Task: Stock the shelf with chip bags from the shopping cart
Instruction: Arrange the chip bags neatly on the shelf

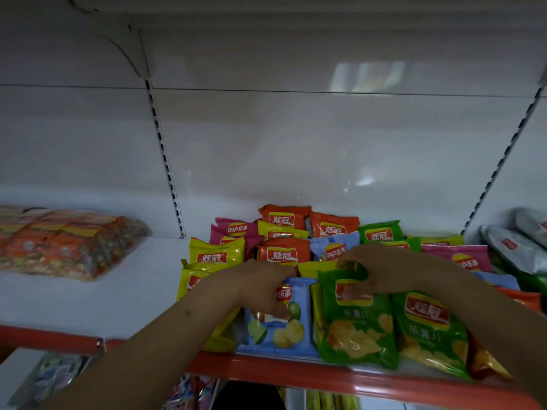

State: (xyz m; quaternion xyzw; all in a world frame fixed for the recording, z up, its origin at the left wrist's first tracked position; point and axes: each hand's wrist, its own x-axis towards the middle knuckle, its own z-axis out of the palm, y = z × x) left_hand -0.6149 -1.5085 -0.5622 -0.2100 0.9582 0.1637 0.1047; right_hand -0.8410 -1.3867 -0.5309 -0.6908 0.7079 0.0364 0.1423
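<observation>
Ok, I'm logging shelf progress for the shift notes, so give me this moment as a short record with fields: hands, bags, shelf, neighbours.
left hand: left hand grips the top of the blue chip bag
right hand: right hand pinches the top edge of the green chip bag
front row: blue bag, then two green bags, the second green bag to the right
behind: mixed pile of bags, orange bag among them
shelf: white, with red front edge
left neighbour: clear multipack lying flat, apart from the pile
</observation>
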